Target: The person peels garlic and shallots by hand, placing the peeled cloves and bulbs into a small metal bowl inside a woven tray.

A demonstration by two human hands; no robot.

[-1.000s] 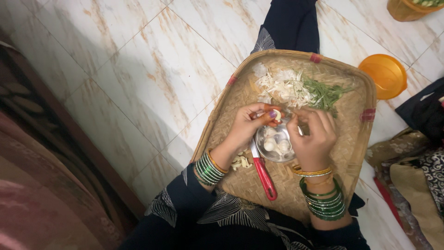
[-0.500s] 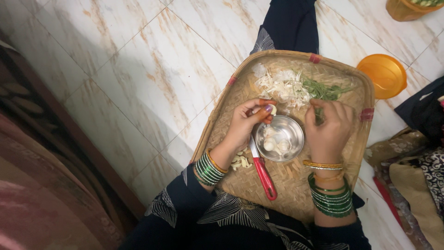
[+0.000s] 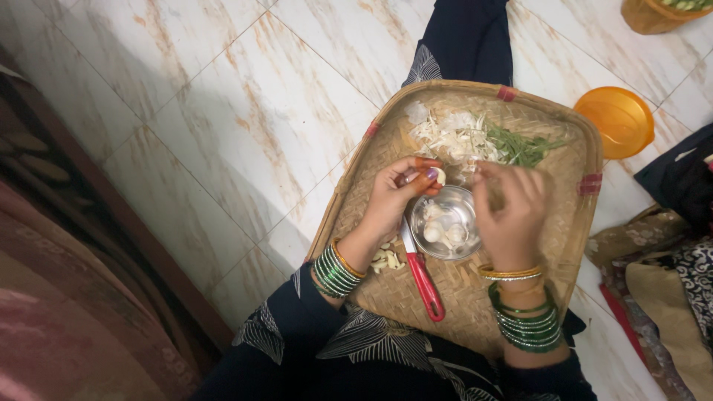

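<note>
L hand (image 3: 397, 194) pinches garlic clove (image 3: 440, 176); R hand (image 3: 511, 212) over steel bowl (image 3: 444, 223).

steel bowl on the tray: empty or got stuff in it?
Not empty. The steel bowl sits upright on the woven tray with a few peeled garlic cloves on its bottom; far from full.

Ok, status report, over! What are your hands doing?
Left hand pinching a garlic clove. Right hand open over the steel bowl. Knife lying beside the bowl on the basket tray.
</note>
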